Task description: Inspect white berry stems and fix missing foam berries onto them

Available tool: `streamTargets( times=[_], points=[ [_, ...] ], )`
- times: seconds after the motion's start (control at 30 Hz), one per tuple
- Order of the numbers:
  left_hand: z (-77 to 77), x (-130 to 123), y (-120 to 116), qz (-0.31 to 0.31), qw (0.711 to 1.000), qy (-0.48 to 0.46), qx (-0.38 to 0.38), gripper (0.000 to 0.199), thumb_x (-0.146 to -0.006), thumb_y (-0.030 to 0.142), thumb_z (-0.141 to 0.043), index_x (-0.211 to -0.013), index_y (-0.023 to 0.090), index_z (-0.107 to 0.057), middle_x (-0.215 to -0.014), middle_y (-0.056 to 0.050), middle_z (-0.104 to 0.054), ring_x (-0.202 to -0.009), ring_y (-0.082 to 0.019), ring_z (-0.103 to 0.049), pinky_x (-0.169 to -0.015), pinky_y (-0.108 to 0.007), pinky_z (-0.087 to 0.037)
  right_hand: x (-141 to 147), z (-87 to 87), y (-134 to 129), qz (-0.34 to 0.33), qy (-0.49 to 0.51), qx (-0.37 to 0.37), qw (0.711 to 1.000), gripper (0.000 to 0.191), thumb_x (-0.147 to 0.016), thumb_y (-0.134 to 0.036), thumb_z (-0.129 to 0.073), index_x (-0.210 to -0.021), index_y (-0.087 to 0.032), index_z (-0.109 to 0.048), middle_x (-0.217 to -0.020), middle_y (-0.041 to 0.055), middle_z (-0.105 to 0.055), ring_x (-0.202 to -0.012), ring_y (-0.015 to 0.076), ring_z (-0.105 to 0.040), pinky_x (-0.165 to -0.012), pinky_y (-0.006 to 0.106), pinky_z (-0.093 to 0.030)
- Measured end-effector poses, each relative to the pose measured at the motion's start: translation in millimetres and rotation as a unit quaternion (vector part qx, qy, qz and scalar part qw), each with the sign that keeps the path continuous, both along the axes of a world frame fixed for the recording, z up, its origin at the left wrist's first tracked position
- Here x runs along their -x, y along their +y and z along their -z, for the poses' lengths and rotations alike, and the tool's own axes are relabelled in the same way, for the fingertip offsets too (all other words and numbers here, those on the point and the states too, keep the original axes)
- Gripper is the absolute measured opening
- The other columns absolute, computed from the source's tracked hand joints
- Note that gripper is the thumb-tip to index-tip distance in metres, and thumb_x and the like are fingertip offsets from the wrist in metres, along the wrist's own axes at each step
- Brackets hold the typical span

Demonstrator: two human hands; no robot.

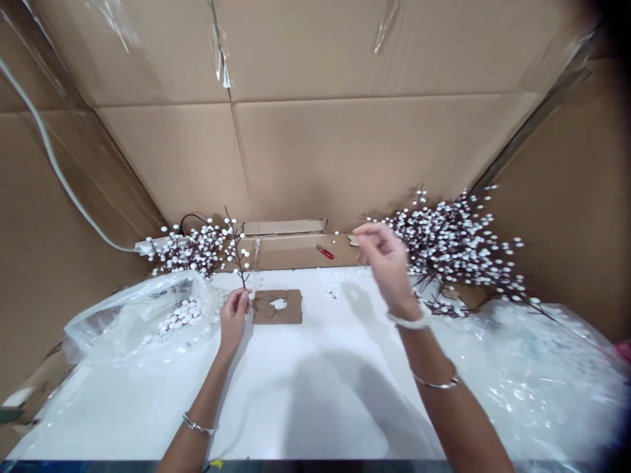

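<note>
My left hand (pixel 233 319) pinches the lower end of a dark artificial berry twig (pixel 237 253). The twig stands nearly upright, with white berries along part of its length. Beside that hand, a small cardboard piece (pixel 290 309) lies on the table with a white blob (pixel 279 304) on it. My right hand (pixel 387 263) is raised at the right, its fingers curled together in front of a big pile of white-berry branches (pixel 448 243). Its fingertips are slightly blurred, and whatever they may hold does not show.
A clear plastic bag (pixel 123 322) with loose white berries lies at the left, below more berry branches (pixel 197 246). Red-handled snips (pixel 325 251) rest near the back cardboard wall (pixel 305 157). Clear plastic wrapping (pixel 537 374) covers the right side of the white table (pixel 276 407).
</note>
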State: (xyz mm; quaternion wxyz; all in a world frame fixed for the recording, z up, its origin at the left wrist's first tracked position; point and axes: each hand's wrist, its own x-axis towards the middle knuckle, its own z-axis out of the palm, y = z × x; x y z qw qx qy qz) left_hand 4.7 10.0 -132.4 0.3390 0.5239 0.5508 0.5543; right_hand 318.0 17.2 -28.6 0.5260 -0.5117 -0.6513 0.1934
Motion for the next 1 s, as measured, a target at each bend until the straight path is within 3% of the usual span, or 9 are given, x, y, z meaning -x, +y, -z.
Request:
streamTargets(
  times=[0.07,0.13,0.23,0.3,0.53,0.67,0.77,0.87,1.0],
  points=[
    [1.7,2,1,-0.003,1.000,0.002,0.001,0.039,-0.081,0.054,-0.056,-0.090,0.016,-0.061,-0.065,0.001,-0.055,-0.055,-0.011,-0.045,-0.055,-0.022,-0.039,14,29.9,7,0.017,0.043,0.077,0.996,0.029,-0.093,-0.038,-0.046,-0.104,-0.015,-0.059,-0.057,-0.0055,-0.047,-0.047,0.0084,-0.046,-0.046,0.020,-0.039],
    [3.2,4,3,-0.007,1.000,0.005,0.003,0.038,-0.082,0.053,-0.055,-0.091,0.016,-0.062,-0.065,0.001,-0.055,-0.055,-0.011,-0.045,-0.056,-0.022,-0.039,27,64.6,12,0.016,0.065,0.146,0.987,0.027,-0.089,-0.037,-0.044,-0.094,-0.015,-0.059,-0.047,-0.0081,-0.039,-0.040,0.0093,-0.040,-0.041,0.021,-0.033],
    [4.8,6,4,-0.015,1.000,0.012,0.010,0.039,-0.082,0.053,-0.056,-0.090,0.016,-0.062,-0.065,0.001,-0.055,-0.058,-0.012,-0.047,-0.057,-0.022,-0.039,39,106.7,16,0.006,0.061,0.189,0.980,0.025,-0.084,-0.035,-0.044,-0.086,-0.016,-0.060,-0.046,-0.0065,-0.043,-0.042,0.0108,-0.043,-0.045,0.022,-0.035],
    [5.5,6,5,-0.015,1.000,0.015,0.015,0.039,-0.081,0.054,-0.057,-0.089,0.016,-0.063,-0.065,0.001,-0.055,-0.058,-0.012,-0.048,-0.058,-0.023,-0.039,40,121.0,15,0.009,0.051,0.192,0.980,0.025,-0.082,-0.035,-0.046,-0.086,-0.016,-0.062,-0.049,-0.0050,-0.049,-0.047,0.0114,-0.046,-0.050,0.023,-0.036],
    [8.4,5,5,-0.006,0.999,0.023,0.030,0.039,-0.080,0.053,-0.057,-0.089,0.016,-0.064,-0.065,0.001,-0.056,-0.058,-0.012,-0.047,-0.058,-0.023,-0.039,21,120.3,15,0.054,0.042,0.165,0.984,0.028,-0.080,-0.035,-0.046,-0.090,-0.017,-0.065,-0.060,-0.0026,-0.053,-0.058,0.0127,-0.048,-0.060,0.023,-0.036],
    [9.7,5,5,-0.003,0.999,0.024,0.033,0.040,-0.081,0.053,-0.056,-0.090,0.015,-0.064,-0.064,0.001,-0.055,-0.058,-0.012,-0.046,-0.058,-0.023,-0.038,-8,115.2,17,0.137,0.065,0.144,0.978,0.030,-0.078,-0.036,-0.045,-0.090,-0.015,-0.063,-0.065,-0.0007,-0.054,-0.060,0.0131,-0.045,-0.059,0.024,-0.034],
    [10.0,5,5,-0.001,0.999,0.024,0.033,0.040,-0.080,0.053,-0.056,-0.091,0.015,-0.063,-0.064,0.001,-0.056,-0.058,-0.012,-0.046,-0.058,-0.023,-0.038,-27,113.0,18,0.188,0.082,0.137,0.969,0.031,-0.076,-0.035,-0.044,-0.090,-0.015,-0.062,-0.059,-0.0036,-0.044,-0.055,0.0121,-0.038,-0.056,0.024,-0.030],
    [9.9,6,5,0.000,0.999,0.025,0.032,0.039,-0.081,0.053,-0.056,-0.092,0.016,-0.063,-0.065,0.001,-0.056,-0.058,-0.012,-0.046,-0.058,-0.023,-0.038,-32,111.6,17,0.193,0.091,0.140,0.967,0.030,-0.076,-0.036,-0.045,-0.090,-0.015,-0.062,-0.054,-0.0064,-0.036,-0.052,0.0111,-0.033,-0.054,0.023,-0.026],
    [10.1,7,6,-0.007,0.999,0.031,0.032,0.038,-0.081,0.052,-0.056,-0.090,0.016,-0.064,-0.065,0.000,-0.056,-0.060,-0.013,-0.047,-0.060,-0.024,-0.039,-17,110.3,14,0.156,0.090,0.152,0.972,0.029,-0.080,-0.037,-0.045,-0.090,-0.016,-0.061,-0.051,-0.0087,-0.028,-0.048,0.0099,-0.026,-0.051,0.023,-0.021]
  ],
)
